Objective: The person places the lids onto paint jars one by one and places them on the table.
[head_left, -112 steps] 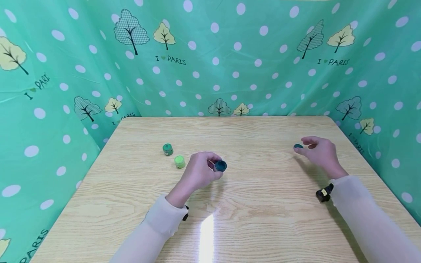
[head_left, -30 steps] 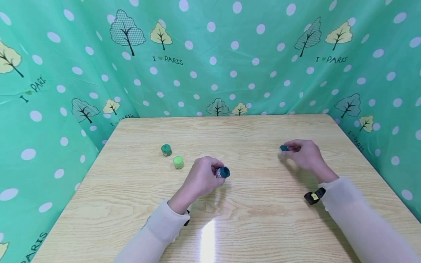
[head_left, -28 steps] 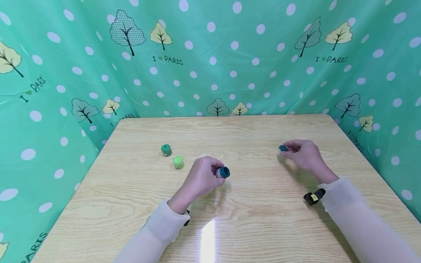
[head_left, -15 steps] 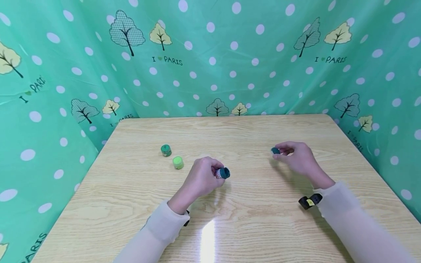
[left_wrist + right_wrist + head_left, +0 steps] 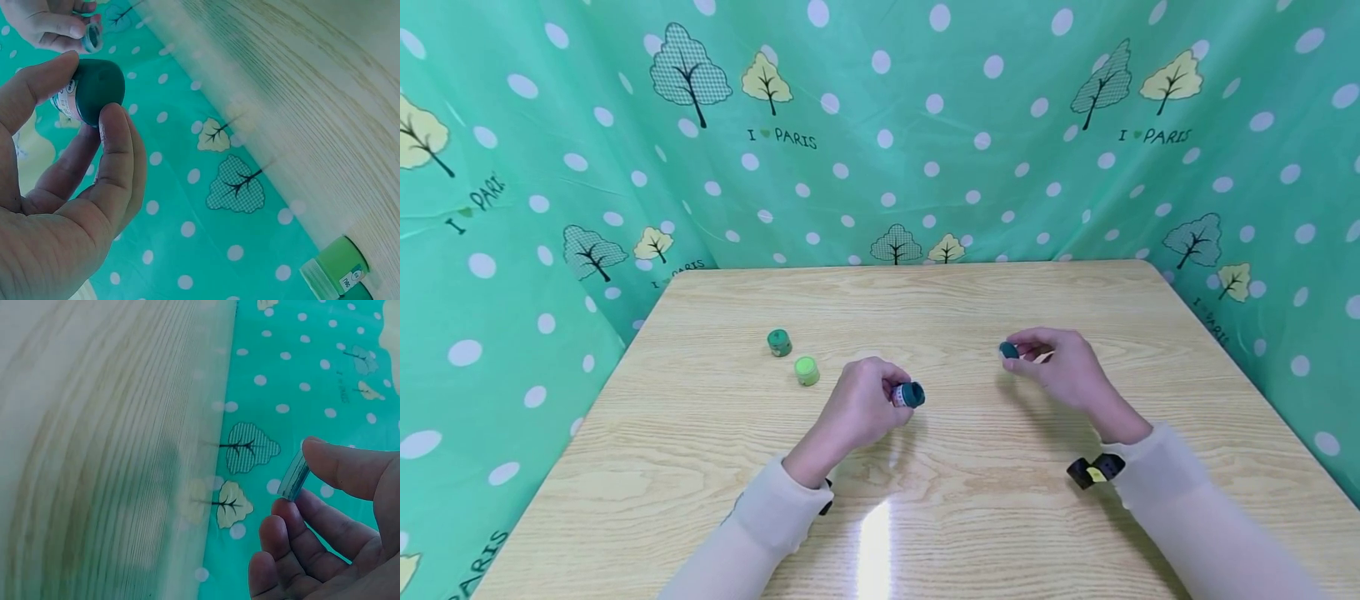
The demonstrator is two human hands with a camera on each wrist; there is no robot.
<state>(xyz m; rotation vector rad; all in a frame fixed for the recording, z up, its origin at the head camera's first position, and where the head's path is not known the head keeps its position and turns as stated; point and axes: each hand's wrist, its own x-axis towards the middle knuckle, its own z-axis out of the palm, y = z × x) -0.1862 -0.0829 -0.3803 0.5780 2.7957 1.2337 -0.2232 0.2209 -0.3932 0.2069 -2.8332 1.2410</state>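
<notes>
A small dark teal paint jar (image 5: 908, 394) with a pale printed label is tilted above the table, its round mouth uncovered and facing right. My left hand (image 5: 859, 402) grips it between thumb and fingers; the left wrist view shows the same jar (image 5: 103, 87) close up. To the right, my right hand (image 5: 1063, 367) pinches a dark teal lid (image 5: 1009, 350) above the tabletop. Seen from the right wrist, this lid (image 5: 294, 478) is edge-on between thumb and fingertips. A gap separates the lid from the jar.
Left of my left hand, a light green jar (image 5: 807, 371) and a darker green jar (image 5: 778, 342) stand on the wooden table (image 5: 970, 500). A green dotted curtain (image 5: 880, 150) hangs round the table's back and sides.
My right hand has carried the lid leftward and slightly nearer, closing the distance to the jar. My left hand holds the jar almost still over the last second.
</notes>
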